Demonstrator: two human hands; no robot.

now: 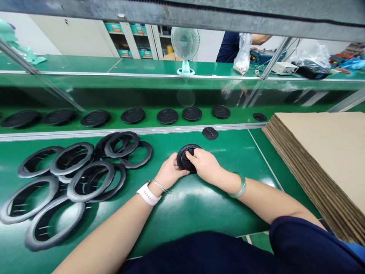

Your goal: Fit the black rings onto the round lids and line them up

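Note:
A round black plastic part with a raised rim (186, 160) is between my two hands, over the middle of the green bench. My left hand (170, 169) grips its left and lower edge, thumb along the near side. From the right, my right hand (203, 163) presses its thumb onto the inner face, its other fingers over the far right rim and partly hidden. Just beyond lies a flat black disc (210, 133) with a slotted face. To the left is a loose pile of several black rings (91, 181), some overlapping.
Several black round caps (167, 116) sit in a row on the strip behind the metal rail. Stacked cardboard sheets (319, 152) stand at the right. A fan (185, 45) is on the bench opposite, where another person's dark sleeve (229, 46) shows near a plastic bag (243, 55).

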